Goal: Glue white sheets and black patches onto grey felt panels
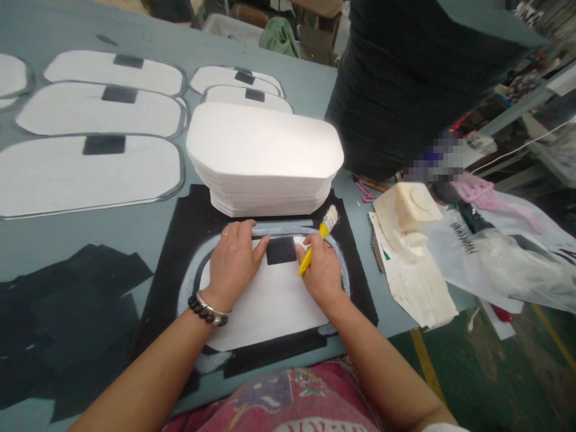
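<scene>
A white rounded panel (265, 306) lies in front of me, with a small black rectangle (281, 250) at its upper edge. My left hand (234, 258) rests on the panel's upper left part, thumb apart from the fingers and nothing held. In my right hand (323, 270) is a yellow-handled paintbrush (323, 231), its pale bristles pointing up and away. That hand presses at the panel's upper right, beside the black rectangle. Underneath is a black sheet (166, 258), smeared whitish around the panel's outline.
Behind the panel stands a stack of white rounded boards (265, 144). Several finished-looking white panels (99, 111) lie at the left and back. Black fabric pieces (81, 324) lie at left. A tall black stack (387, 90), a cream plastic container (407, 207) and plastic bags (504, 258) are at right.
</scene>
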`<action>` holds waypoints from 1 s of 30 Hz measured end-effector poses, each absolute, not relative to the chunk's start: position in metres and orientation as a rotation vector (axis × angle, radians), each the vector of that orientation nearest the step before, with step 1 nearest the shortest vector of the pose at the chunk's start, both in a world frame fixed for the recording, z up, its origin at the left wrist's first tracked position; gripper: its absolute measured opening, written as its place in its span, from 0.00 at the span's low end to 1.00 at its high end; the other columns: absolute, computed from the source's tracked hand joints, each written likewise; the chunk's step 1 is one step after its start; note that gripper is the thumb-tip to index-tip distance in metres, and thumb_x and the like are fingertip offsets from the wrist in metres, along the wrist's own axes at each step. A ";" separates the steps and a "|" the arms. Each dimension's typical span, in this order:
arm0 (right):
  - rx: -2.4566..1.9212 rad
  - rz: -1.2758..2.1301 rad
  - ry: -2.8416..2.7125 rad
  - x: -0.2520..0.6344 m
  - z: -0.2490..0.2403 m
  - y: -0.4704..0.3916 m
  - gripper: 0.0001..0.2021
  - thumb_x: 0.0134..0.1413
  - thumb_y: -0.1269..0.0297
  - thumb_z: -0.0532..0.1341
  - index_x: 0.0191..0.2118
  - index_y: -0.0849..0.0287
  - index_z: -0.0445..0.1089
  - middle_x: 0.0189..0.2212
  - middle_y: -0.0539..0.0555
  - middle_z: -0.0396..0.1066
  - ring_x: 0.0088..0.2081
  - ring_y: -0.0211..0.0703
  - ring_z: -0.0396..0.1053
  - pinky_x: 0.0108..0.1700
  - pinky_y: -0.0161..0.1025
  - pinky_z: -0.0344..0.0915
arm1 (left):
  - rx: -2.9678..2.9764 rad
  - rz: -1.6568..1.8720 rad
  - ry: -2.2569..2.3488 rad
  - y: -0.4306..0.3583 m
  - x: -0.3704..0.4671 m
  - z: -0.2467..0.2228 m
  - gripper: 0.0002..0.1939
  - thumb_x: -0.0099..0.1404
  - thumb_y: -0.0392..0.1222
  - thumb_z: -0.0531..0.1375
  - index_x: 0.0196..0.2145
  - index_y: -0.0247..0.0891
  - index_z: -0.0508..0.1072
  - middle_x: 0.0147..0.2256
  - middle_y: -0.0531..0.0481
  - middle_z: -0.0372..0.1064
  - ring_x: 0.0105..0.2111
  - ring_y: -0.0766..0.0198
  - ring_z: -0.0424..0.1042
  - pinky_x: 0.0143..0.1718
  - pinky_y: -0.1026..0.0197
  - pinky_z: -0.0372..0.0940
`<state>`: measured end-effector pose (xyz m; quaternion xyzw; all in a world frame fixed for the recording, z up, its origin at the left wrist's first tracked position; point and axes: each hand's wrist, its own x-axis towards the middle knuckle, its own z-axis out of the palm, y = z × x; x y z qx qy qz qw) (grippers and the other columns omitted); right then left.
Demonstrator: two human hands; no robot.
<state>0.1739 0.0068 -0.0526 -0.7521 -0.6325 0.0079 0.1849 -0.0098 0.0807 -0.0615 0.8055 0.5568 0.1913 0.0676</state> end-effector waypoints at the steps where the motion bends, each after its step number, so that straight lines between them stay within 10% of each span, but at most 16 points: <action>1: -2.080 0.051 -1.792 0.180 -0.046 0.001 0.09 0.72 0.59 0.56 0.45 0.59 0.69 0.33 0.57 0.76 0.34 0.48 0.75 0.37 0.39 0.64 | 2.444 0.605 1.679 0.076 -0.016 -0.059 0.22 0.75 0.50 0.56 0.56 0.29 0.69 0.46 0.36 0.72 0.49 0.45 0.71 0.50 0.48 0.68; 7: -1.677 0.153 -1.978 0.221 0.006 -0.015 0.21 0.75 0.50 0.50 0.57 0.57 0.72 0.40 0.59 0.79 0.39 0.46 0.76 0.41 0.39 0.68 | 2.662 0.601 1.299 0.002 -0.029 -0.048 0.10 0.75 0.38 0.52 0.37 0.36 0.71 0.37 0.43 0.70 0.40 0.52 0.69 0.44 0.50 0.67; 11: -1.451 0.401 -2.000 0.212 0.032 0.010 0.20 0.72 0.47 0.56 0.40 0.58 0.76 0.36 0.56 0.78 0.38 0.44 0.74 0.43 0.39 0.67 | 2.689 0.472 1.023 -0.057 -0.014 -0.051 0.14 0.76 0.38 0.52 0.32 0.39 0.70 0.32 0.47 0.69 0.36 0.54 0.69 0.39 0.50 0.67; 21: -0.591 1.556 -2.623 0.077 0.044 0.030 0.04 0.58 0.74 0.69 0.38 0.60 0.79 0.34 0.52 0.78 0.37 0.39 0.74 0.42 0.34 0.66 | 2.712 0.112 1.190 -0.104 0.002 -0.049 0.21 0.75 0.36 0.52 0.60 0.27 0.71 0.55 0.32 0.72 0.54 0.41 0.73 0.53 0.39 0.71; 30: -0.838 1.095 -2.694 0.036 0.046 0.075 0.05 0.59 0.69 0.64 0.36 0.61 0.79 0.34 0.50 0.77 0.39 0.39 0.70 0.43 0.37 0.60 | 2.652 0.011 1.000 -0.085 -0.002 -0.030 0.22 0.75 0.34 0.47 0.57 0.30 0.75 0.60 0.30 0.68 0.59 0.39 0.69 0.49 0.31 0.75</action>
